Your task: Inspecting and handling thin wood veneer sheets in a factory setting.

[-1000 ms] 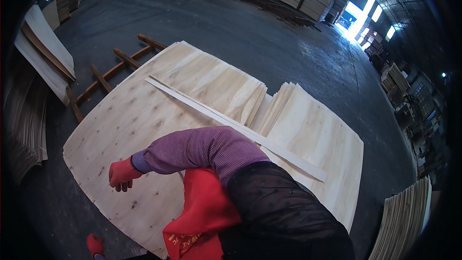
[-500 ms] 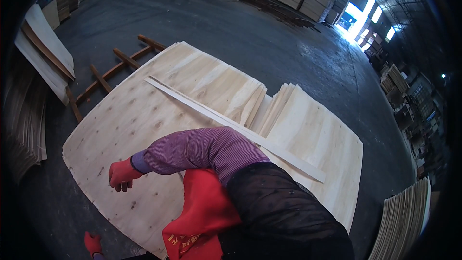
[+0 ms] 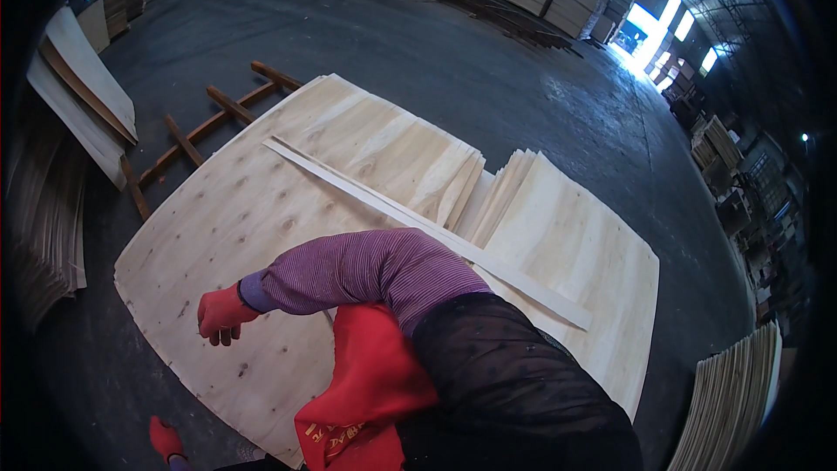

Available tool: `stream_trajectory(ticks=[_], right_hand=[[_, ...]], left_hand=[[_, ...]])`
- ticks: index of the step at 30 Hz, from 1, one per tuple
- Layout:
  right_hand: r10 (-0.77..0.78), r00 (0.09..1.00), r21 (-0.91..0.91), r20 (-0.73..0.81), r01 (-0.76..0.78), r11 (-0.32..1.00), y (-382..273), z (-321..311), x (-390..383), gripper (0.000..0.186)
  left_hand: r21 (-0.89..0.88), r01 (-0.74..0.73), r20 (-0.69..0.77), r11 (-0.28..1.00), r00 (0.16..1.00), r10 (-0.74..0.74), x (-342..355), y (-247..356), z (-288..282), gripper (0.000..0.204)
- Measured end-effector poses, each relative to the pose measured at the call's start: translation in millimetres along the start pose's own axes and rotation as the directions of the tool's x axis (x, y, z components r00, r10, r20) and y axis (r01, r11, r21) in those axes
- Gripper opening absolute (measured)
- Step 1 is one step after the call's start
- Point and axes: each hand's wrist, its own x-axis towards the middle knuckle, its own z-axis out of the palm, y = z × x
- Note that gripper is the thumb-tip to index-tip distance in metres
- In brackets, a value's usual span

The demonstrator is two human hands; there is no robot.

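Observation:
My right hand (image 3: pixel 225 316), in a red glove, reaches across to the left over a broad pale veneer sheet (image 3: pixel 200 235) with dark knots. Its fingers are curled closed; anything inside them is hidden. The right arm's purple striped sleeve covers part of the sheet. At the lower left, off the sheet's edge, is my left hand (image 3: pixel 166 438), also red-gloved. It is small and low in view, and its fingers do not show clearly. A long narrow pale strip (image 3: pixel 418 227) lies diagonally across the sheets, beyond the right arm.
More veneer sheets (image 3: pixel 575 244) overlap at the right of the stack. A brown wooden frame (image 3: pixel 205 126) juts out past the far left side. Upright veneer bundles stand at the left (image 3: pixel 44 218) and lower right (image 3: pixel 728 401). Dark concrete floor (image 3: pixel 366 35) surrounds the stack.
My left hand has shifted slightly up and to the left. The right hand and the sheets stay nearly as they were.

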Motion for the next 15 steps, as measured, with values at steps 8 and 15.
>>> stream_trajectory(ticks=[8,15], right_hand=[[0.000,1.000,-0.007,0.002,0.000,1.000,-1,0,-1,0.027],[0.004,1.000,0.007,-0.005,-0.004,1.000,-1,1,0,0.026]], left_hand=[[0.012,-0.012,-0.111,1.000,0.994,0.013,0,3,2,0.028],[0.093,0.202,0.294,0.975,0.930,-0.221,7,6,-8,0.037]])
